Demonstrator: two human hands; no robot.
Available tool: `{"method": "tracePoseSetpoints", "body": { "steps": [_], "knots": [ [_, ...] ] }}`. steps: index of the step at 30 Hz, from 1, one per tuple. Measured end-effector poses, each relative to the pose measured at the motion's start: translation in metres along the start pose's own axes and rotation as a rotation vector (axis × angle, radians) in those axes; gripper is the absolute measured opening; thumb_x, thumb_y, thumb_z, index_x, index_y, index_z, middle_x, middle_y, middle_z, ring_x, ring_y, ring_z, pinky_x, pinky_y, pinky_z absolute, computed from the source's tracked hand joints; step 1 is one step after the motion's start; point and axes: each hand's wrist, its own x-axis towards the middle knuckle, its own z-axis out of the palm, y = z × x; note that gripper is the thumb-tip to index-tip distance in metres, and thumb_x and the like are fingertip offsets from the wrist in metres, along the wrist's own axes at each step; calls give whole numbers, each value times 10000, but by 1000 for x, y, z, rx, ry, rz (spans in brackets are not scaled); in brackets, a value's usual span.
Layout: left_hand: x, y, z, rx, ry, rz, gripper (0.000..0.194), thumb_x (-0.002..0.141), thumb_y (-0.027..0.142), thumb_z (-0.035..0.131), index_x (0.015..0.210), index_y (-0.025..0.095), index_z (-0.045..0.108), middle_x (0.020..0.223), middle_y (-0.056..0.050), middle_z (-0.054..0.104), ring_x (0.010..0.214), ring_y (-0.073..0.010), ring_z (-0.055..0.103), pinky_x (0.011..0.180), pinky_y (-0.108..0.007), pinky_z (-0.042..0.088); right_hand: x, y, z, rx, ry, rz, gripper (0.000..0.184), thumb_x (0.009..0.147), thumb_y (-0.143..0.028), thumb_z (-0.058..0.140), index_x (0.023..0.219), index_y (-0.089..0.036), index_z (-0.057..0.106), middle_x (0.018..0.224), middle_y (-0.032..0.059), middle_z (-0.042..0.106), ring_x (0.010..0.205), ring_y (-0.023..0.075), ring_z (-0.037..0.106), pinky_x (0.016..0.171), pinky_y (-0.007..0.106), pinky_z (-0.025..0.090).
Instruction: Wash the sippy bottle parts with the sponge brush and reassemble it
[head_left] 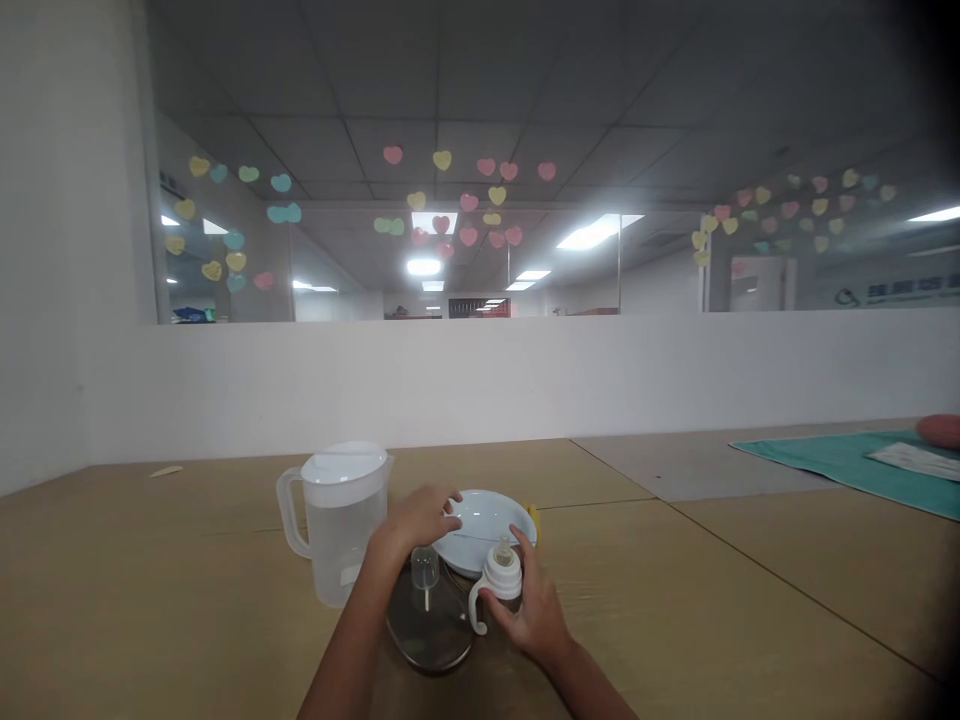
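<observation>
My right hand is wrapped round a baby bottle, which stands upright with its nipple bare and a white curved handle on its left. My left hand reaches over the left rim of a white bowl, fingers apart and holding nothing. Whether its fingertips touch the bowl I cannot tell. Below that hand, a clear dome-shaped bottle cap stands on a dark round tray. To the left is a translucent pitcher with a white lid and handle.
Behind the bowl shows a bit of something yellow. A teal cloth lies at the far right of the wooden table, with a white cloth and a pink object on it. A white wall rises behind.
</observation>
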Motion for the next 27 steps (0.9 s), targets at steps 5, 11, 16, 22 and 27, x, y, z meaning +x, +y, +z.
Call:
{"method": "tracePoseSetpoints", "body": {
  "steps": [5, 11, 16, 22, 27],
  "knots": [
    [-1, 42, 23, -33, -148, 193, 547, 676, 498, 614, 1132, 199, 571, 1013, -56, 638, 902, -218, 604, 781, -307, 467, 0, 3, 0, -10, 34, -64, 780, 748, -417, 600, 1371, -125, 233, 1133, 166, 568, 976, 269, 605, 788, 378, 520],
    [5, 28, 26, 117, -55, 130, 894, 508, 324, 777, 1312, 219, 399, 1266, -116, 498, 1084, -271, 538, 897, -342, 435, -2, 4, 2, 9, 9, -12, 766, 757, -405, 591, 1365, -125, 218, 1073, 140, 570, 904, 242, 615, 759, 350, 521],
    [-3, 15, 6, 121, -68, 56, 766, 590, 217, 715, 1300, 183, 430, 1216, -112, 548, 1067, -245, 552, 883, -302, 437, -3, 5, 3, 36, -54, 24, 754, 764, -410, 573, 1350, -95, 218, 1071, 153, 557, 889, 236, 609, 768, 357, 515],
    [-3, 52, 31, 123, -135, 170, 556, 592, 335, 705, 1115, 198, 573, 1106, -79, 611, 1015, -271, 562, 851, -333, 449, -1, 4, 1, 82, -74, 71, 781, 756, -442, 568, 1356, -89, 214, 999, 126, 590, 861, 239, 618, 745, 362, 524],
    [11, 37, 38, -44, -189, 321, 655, 507, 154, 731, 1129, 252, 547, 1069, -5, 626, 936, -194, 585, 796, -258, 464, -1, 1, 2, 130, -64, 69, 778, 769, -394, 567, 1358, -91, 160, 1030, 136, 608, 904, 236, 628, 755, 343, 532]
  ]
}}
